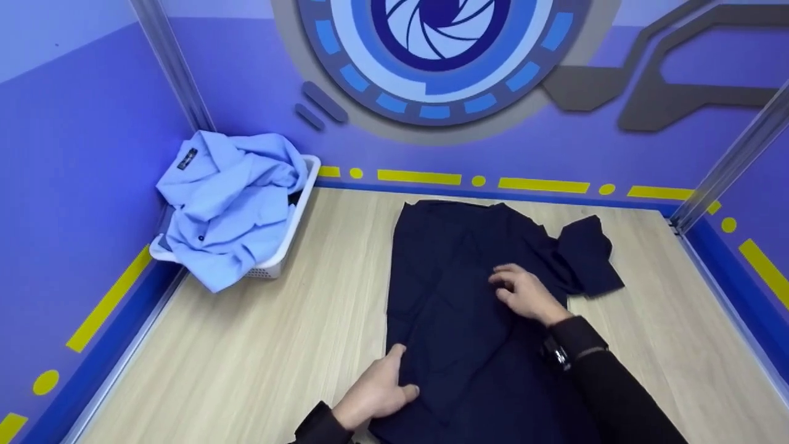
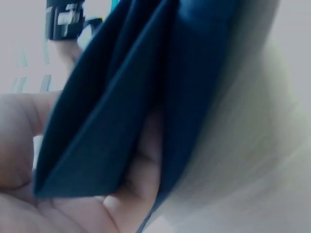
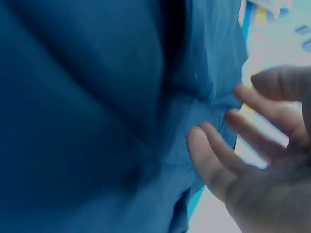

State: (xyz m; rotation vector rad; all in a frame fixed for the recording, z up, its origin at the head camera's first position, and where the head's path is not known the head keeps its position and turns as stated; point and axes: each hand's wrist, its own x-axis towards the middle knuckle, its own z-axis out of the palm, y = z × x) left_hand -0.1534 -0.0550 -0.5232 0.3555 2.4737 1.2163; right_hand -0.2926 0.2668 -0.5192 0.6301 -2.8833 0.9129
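Note:
A navy shirt (image 1: 456, 290) lies lengthwise on the wooden table, one short sleeve (image 1: 588, 256) sticking out at its right. My left hand (image 1: 379, 385) grips the shirt's left edge near the front. In the left wrist view, folded layers of the cloth (image 2: 102, 131) pass between thumb and fingers, and some fingertips are hidden behind them. My right hand (image 1: 524, 293) is over the middle right of the shirt. Its fingers (image 3: 209, 150) are spread and loosely bent in the right wrist view, holding no cloth.
At the back left stands a white plastic basket (image 1: 296, 225) heaped with a light blue shirt (image 1: 228, 191), part of which hangs over the front rim. Printed panels (image 1: 481, 151) wall in the table (image 1: 246, 364) at the back and both sides, with metal posts (image 1: 172, 68) at the corners.

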